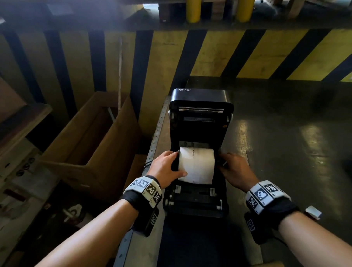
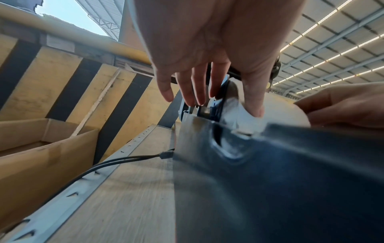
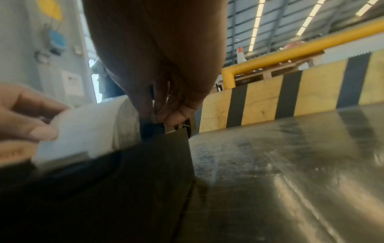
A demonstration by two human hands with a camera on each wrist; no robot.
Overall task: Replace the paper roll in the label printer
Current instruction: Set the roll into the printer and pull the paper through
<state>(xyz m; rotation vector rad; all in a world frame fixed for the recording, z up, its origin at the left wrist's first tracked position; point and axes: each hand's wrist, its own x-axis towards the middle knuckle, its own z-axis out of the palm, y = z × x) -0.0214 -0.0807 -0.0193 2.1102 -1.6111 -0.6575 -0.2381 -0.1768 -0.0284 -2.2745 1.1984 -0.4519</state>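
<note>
Left hand thumb and fingers curled round white paper roll in open label printer, right hand fingers pinching printer's right inner edge, cardboard box at left.

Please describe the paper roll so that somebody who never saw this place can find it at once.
Find the black label printer with its lid raised, standing before the yellow-and-black striped wall. The paper roll lies in its open bay, between the left hand and right hand. It is the only white cylinder there.
</note>
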